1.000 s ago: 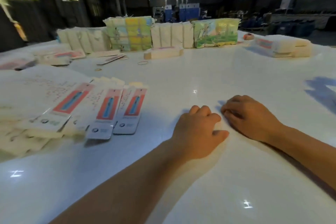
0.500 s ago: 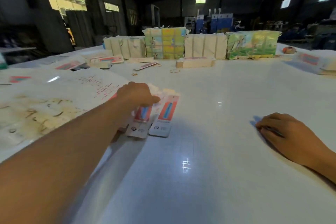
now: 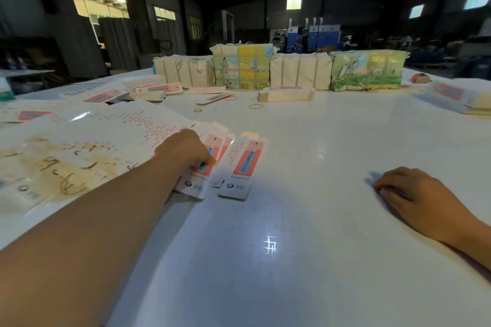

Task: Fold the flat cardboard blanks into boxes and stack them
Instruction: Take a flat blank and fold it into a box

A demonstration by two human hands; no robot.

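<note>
Cardboard blank (image 3: 203, 167) now pinched under left hand (image 3: 183, 147) fingers after reaching over, right hand (image 3: 414, 194) resting loosely curled, empty; pickup starting.

— How many hands does the head view show?

— Two: the left hand (image 3: 186, 150) at ten o'clock and the right hand (image 3: 409, 194) at three o'clock, both on the one white table (image 3: 305, 220).

— And the flat blanks?

— Three can be told apart, fanned out under and beside the left hand; the right-most blank (image 3: 243, 167) lies clear of it. More may sit beneath.

— At twelve o'clock?

— Four wrapped bundles (image 3: 241, 66) in a row, plus three rubber bands (image 3: 255, 106) on the table before them.
</note>
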